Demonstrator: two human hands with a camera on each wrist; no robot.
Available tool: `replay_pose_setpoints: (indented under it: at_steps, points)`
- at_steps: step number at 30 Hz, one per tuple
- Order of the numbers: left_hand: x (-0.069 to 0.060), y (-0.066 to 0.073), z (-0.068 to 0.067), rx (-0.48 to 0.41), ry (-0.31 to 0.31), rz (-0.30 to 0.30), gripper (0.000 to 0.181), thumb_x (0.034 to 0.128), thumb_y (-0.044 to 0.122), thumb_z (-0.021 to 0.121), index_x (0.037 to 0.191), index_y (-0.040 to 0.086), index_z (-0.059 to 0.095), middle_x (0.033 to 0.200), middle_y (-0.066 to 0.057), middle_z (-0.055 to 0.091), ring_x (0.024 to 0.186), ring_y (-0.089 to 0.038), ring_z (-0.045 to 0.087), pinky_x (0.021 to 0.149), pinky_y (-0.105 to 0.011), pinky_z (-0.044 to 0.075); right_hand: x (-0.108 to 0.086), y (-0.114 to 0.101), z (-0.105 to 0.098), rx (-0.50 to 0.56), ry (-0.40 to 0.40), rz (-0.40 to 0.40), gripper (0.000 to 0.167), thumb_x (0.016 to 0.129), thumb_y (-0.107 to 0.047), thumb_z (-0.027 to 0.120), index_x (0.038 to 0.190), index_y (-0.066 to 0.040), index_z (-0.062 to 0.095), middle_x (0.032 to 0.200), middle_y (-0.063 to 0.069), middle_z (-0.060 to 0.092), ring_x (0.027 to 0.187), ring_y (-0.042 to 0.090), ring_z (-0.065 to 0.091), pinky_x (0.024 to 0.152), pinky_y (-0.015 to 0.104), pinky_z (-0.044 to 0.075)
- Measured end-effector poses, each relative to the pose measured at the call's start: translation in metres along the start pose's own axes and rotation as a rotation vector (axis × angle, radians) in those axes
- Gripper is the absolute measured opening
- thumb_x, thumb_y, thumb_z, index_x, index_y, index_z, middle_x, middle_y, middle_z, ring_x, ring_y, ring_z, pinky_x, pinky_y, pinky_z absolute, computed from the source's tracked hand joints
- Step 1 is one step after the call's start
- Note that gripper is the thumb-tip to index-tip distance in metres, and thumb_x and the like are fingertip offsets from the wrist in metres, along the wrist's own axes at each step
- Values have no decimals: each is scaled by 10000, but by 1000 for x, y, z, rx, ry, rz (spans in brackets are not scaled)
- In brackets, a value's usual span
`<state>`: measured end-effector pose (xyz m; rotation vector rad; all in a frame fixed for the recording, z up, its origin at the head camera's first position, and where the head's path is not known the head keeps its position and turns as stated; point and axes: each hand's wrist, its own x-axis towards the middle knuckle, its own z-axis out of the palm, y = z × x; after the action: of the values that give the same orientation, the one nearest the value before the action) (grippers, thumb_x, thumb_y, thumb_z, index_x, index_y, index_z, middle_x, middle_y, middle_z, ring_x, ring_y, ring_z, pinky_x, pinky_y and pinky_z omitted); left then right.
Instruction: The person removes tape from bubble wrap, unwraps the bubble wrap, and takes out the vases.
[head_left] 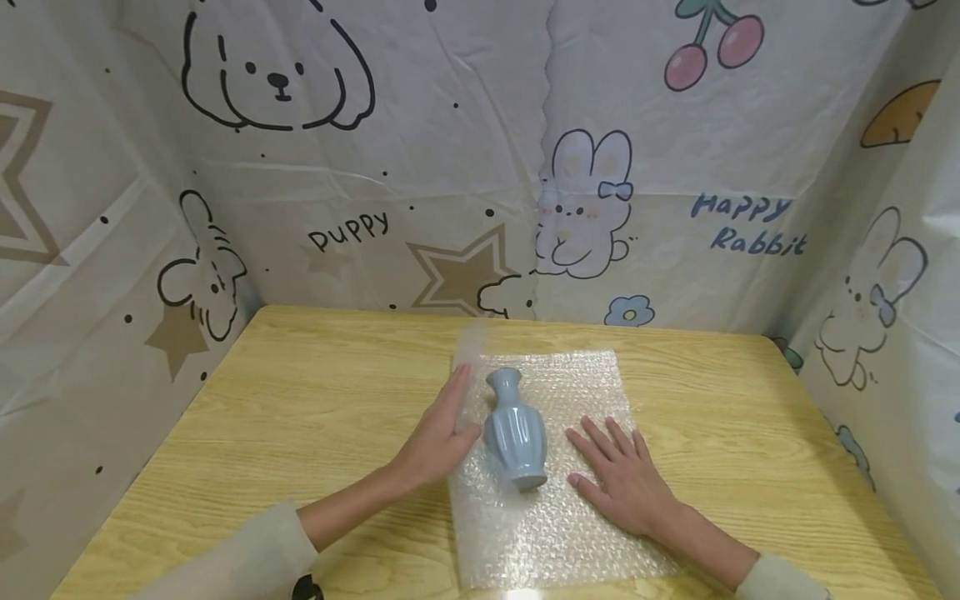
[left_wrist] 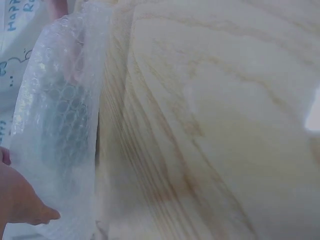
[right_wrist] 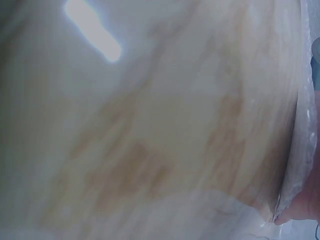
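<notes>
A pale blue fluted vase (head_left: 517, 433) lies on its side on a sheet of bubble wrap (head_left: 555, 542), neck toward the back of the table. At the sheet's left side, my left hand (head_left: 435, 442) holds the raised edge between thumb and fingers, left of the vase. In the left wrist view the lifted bubble wrap (left_wrist: 60, 120) stands up beside my left thumb (left_wrist: 30, 207), and the vase is only a blurred bluish shape behind it. My right hand (head_left: 630, 487) rests flat, fingers spread, on the sheet right of the vase.
The wooden table (head_left: 300, 400) extends to both sides of the sheet. A printed cloth (head_left: 450, 150) hangs behind the table and along its left and right sides. A small dark object (head_left: 306, 587) shows by the left sleeve at the front.
</notes>
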<state>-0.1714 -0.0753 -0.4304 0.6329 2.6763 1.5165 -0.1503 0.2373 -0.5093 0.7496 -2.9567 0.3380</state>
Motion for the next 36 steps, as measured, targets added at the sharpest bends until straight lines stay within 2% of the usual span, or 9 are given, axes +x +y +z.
replay_pose_setpoints:
  at_steps: [5, 8, 11, 17, 21, 25, 31, 36]
  points:
    - [-6, -10, -10, -92, 58, -141, 824, 895, 17, 532, 1590, 8, 90, 1646, -170, 108, 1499, -320, 110, 1200, -473, 118, 0, 0, 2, -5, 8, 0, 649, 1013, -541, 465, 1559, -202, 378, 1617, 100, 280, 1465, 441, 188, 1099, 729, 132]
    - [-10, -16, -16, -139, 57, -239, 843, 895, 33, 517, 1601, 44, 56, 1653, -156, 85, 1499, -333, 83, 1197, -502, 130, 0, 0, 4, -7, 12, -2, 648, 1013, -539, 466, 1559, -203, 378, 1617, 100, 280, 1465, 442, 188, 1096, 733, 133]
    - [-15, -24, -22, -180, 50, -312, 864, 891, 53, 514, 1605, 63, 28, 1657, -149, 60, 1500, -344, 51, 1195, -521, 115, -1, 0, 6, -8, 16, -2, 648, 1012, -540, 466, 1559, -204, 379, 1619, 98, 277, 1465, 442, 187, 1095, 734, 134]
    - [-22, -40, -34, -241, 54, -399, 913, 850, 42, 519, 1602, 60, 1, 1660, -156, 20, 1501, -361, -1, 1191, -548, 61, -1, 0, 9, -9, 22, -6, 647, 1013, -534, 470, 1560, -201, 378, 1622, 96, 272, 1466, 441, 186, 1091, 738, 139]
    - [-28, -48, -41, -208, 46, -443, 916, 856, 61, 521, 1598, 49, -16, 1655, -180, -2, 1493, -395, 4, 1184, -570, 71, -1, 0, 8, -4, 28, -9, 642, 1013, -522, 478, 1557, -196, 382, 1619, 98, 276, 1463, 443, 191, 1089, 739, 143]
    - [-33, -51, -47, -139, 32, -435, 904, 877, 74, 522, 1586, 13, -34, 1644, -216, -9, 1485, -413, 23, 1187, -554, 79, -1, 0, 8, -2, 36, -11, 637, 1012, -511, 488, 1554, -193, 388, 1616, 101, 284, 1460, 447, 198, 1087, 741, 148]
    - [-36, -55, -54, -34, 2, -380, 897, 933, 66, 544, 1557, -43, -91, 1628, -251, -64, 1486, -408, -27, 1190, -533, 37, -2, 0, 8, -2, 41, -14, 636, 1011, -506, 493, 1555, -195, 387, 1616, 101, 284, 1460, 447, 198, 1086, 742, 147]
    - [-37, -58, -57, 80, -16, -322, 939, 911, 71, 611, 1551, -73, -61, 1612, -291, -87, 1477, -442, -39, 1176, -565, 47, -2, 0, 8, 0, 39, -15, 635, 1011, -506, 490, 1555, -195, 386, 1615, 101, 285, 1460, 447, 196, 1084, 745, 146]
